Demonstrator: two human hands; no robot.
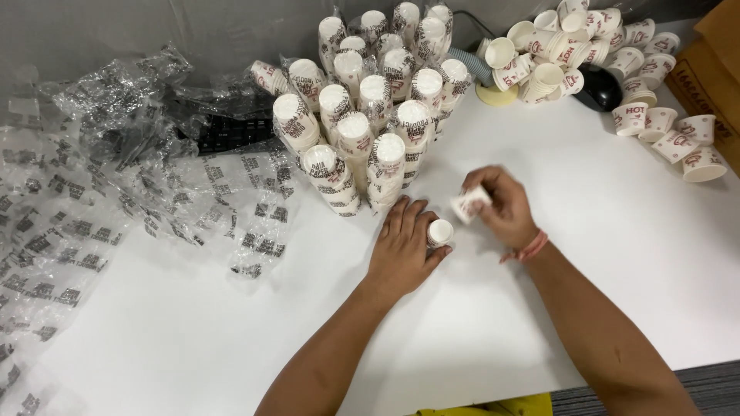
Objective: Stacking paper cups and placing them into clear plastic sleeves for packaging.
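The paper cup (470,203) in the right hand (502,208) is motion-blurred, perhaps several nested; both forearms leave the bottom edge.

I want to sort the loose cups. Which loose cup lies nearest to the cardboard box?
The cup at the far right end of the loose heap, lying on its side beside the cardboard box; the others lie further left.

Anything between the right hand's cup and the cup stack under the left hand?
Nothing visible. The right hand holds a small paper cup just right of the cup stack that the left hand grips on the white table. Only bare tabletop shows in the gap. The wrapped cup sleeves stand behind, out of the way.
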